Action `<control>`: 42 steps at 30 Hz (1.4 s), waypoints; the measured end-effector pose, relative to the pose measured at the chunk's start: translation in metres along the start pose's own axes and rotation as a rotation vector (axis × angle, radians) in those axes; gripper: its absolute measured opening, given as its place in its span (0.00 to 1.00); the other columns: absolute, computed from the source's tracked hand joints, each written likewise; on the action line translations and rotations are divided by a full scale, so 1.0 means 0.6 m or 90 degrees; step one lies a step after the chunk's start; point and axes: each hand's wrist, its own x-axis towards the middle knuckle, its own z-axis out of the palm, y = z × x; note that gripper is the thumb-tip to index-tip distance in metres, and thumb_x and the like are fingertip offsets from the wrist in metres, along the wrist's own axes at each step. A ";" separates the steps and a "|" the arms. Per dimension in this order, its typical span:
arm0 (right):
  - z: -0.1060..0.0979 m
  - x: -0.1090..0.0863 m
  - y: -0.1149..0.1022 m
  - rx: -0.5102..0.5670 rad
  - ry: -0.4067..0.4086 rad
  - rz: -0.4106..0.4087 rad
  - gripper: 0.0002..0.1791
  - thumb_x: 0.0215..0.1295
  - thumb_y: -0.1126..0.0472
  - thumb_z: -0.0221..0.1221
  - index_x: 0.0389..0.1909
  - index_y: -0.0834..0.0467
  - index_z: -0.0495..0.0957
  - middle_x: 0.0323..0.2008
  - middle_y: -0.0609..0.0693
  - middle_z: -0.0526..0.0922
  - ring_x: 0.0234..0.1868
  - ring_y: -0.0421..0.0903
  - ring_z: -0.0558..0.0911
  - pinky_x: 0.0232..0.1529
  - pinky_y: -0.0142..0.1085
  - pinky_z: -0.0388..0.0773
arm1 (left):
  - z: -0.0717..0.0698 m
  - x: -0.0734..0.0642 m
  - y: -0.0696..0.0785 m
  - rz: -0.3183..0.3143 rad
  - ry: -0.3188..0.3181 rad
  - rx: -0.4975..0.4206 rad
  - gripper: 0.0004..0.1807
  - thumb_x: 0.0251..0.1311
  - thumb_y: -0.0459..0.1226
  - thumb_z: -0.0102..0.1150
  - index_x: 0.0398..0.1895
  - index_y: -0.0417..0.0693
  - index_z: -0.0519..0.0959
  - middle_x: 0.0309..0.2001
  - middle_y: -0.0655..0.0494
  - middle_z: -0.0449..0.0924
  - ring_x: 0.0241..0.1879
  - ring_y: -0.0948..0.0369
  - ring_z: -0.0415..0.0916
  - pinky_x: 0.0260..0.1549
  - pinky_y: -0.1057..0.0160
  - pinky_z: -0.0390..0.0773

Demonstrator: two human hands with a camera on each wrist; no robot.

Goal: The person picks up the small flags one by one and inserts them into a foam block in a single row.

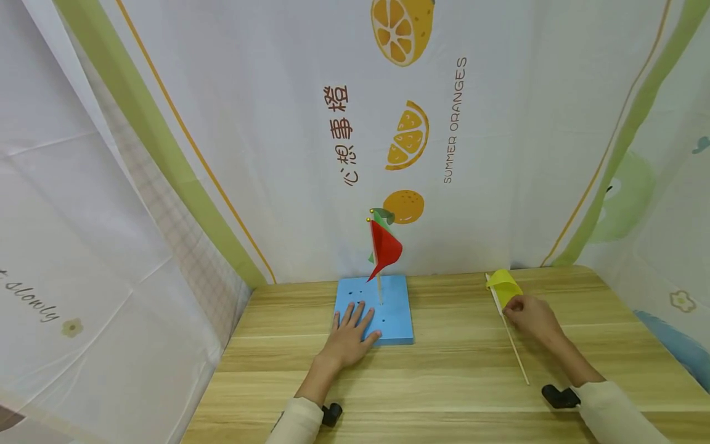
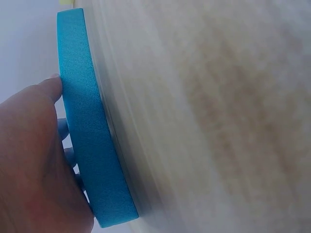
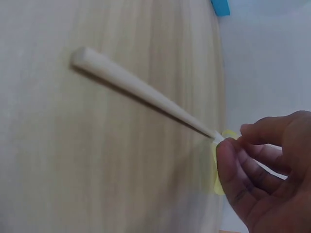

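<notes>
A light-blue foam block with several small holes lies at the back of the table. My left hand rests on its near left part, fingers spread; the left wrist view shows the thumb on top, by the block's edge. Upright in the block stands a red flag on a wooden stick, with a green flag partly hidden behind it. To the right, my right hand pinches a yellow flag near the flag's lower end. Its bare stick slants along the tabletop towards me.
The wood-grain table meets a white printed curtain at its back edge, and more cloth hangs on both sides. Black wrist mounts sit at both sleeves, close above the table.
</notes>
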 end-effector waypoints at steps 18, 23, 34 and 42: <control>0.020 -0.010 -0.001 0.033 -0.092 0.102 0.15 0.62 0.59 0.60 0.17 0.60 0.75 0.15 0.49 0.78 0.17 0.43 0.79 0.19 0.35 0.79 | -0.015 -0.007 0.012 -0.002 -0.006 -0.024 0.37 0.72 0.62 0.36 0.78 0.55 0.54 0.79 0.48 0.44 0.79 0.43 0.39 0.72 0.33 0.44; 0.022 -0.008 0.000 0.043 -0.091 0.115 0.15 0.60 0.60 0.59 0.15 0.60 0.74 0.15 0.50 0.78 0.15 0.42 0.80 0.17 0.35 0.80 | -0.013 -0.006 0.010 -0.003 -0.007 -0.023 0.37 0.72 0.62 0.36 0.78 0.55 0.54 0.79 0.48 0.44 0.79 0.43 0.39 0.72 0.33 0.44; 0.018 -0.010 -0.011 0.040 -0.092 0.123 0.13 0.56 0.62 0.59 0.17 0.65 0.77 0.13 0.51 0.79 0.12 0.42 0.80 0.16 0.35 0.79 | -0.012 -0.006 0.007 0.008 0.000 -0.031 0.37 0.72 0.60 0.37 0.78 0.54 0.54 0.79 0.47 0.45 0.78 0.42 0.39 0.71 0.32 0.43; 0.011 -0.011 -0.017 0.088 -0.130 0.130 0.11 0.58 0.64 0.56 0.21 0.68 0.77 0.14 0.53 0.79 0.14 0.43 0.80 0.18 0.36 0.81 | -0.007 -0.004 0.006 -0.005 -0.008 -0.027 0.38 0.72 0.62 0.35 0.78 0.57 0.52 0.80 0.50 0.43 0.79 0.44 0.37 0.72 0.33 0.40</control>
